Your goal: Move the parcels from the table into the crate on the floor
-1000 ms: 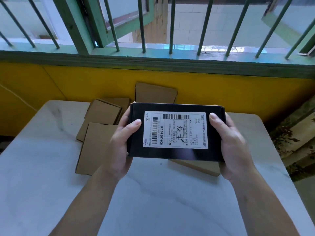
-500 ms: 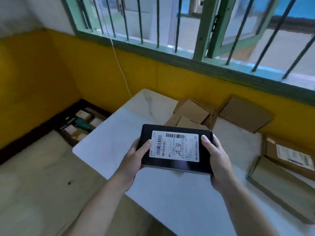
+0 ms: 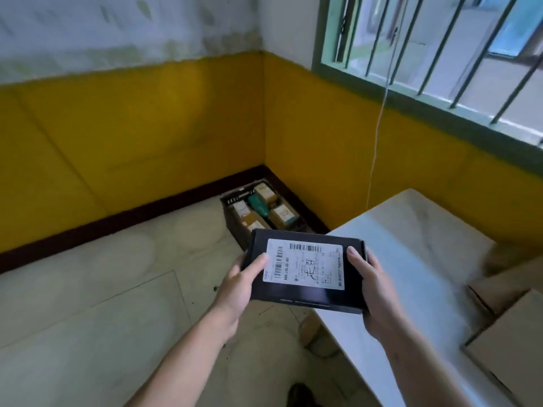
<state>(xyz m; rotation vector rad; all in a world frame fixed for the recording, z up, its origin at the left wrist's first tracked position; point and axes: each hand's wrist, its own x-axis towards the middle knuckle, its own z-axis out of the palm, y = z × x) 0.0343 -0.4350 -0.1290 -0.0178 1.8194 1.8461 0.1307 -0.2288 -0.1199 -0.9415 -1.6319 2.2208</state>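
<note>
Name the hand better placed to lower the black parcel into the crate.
Left, probably. Both hands grip the black parcel, but the left hand is over bare floor, nearer the crate, while the right hand is over the table edge.

The black parcel has swung left off the table, toward the crate.

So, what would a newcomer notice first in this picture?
First comes the black parcel with its white label, gripped by the left hand and the right hand in the middle. Behind it, the dark crate sits on the floor in the corner, with small boxes inside.
</note>
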